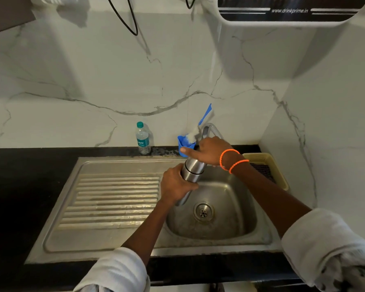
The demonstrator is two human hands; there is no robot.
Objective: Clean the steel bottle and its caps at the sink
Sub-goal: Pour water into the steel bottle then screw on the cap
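1. Sink point(118, 165), steel, set into the dark desk point(13, 186); its basin lies under both hands, so drips fall toward the drain.
2. Steel bottle point(193, 170) is held tilted above the basin, neck up near the tap point(211, 128), likely for uncapping or filling.
3. Left hand point(177, 184) is wrapped round the bottle's body to steady it.
4. Right hand point(209, 150) is curled over the bottle's top, seemingly gripping the cap; the cap itself is hidden.
5. Blue brush point(204, 114) stands in its holder just behind, within reach.

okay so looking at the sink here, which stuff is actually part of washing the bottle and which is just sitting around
In use: steel bottle, left hand gripping its body, right hand on its top, sink, tap.

Lying about: plastic bottle, blue brush in its holder, yellow tray.
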